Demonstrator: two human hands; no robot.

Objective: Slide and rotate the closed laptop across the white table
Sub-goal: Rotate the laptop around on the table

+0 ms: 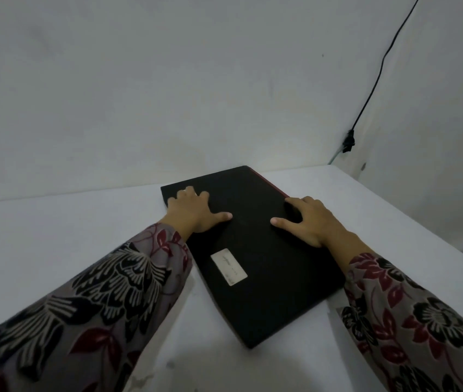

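Observation:
A closed black laptop [255,250] with a thin red far-right edge and a white sticker on its lid lies at an angle on the white table [55,244], its far corner near the wall. My left hand [193,212] rests palm-down on the lid's far left part, fingers curled over the left edge, thumb spread flat. My right hand [308,219] presses on the lid's right side, fingers bent over the right edge and thumb pointing left. Both forearms wear floral grey, black and dark red sleeves.
A pale wall stands just behind the table. A black cable [377,77] runs down the right wall to a plug [348,141] near the table's back right corner. The table's right edge [422,222] slants toward me.

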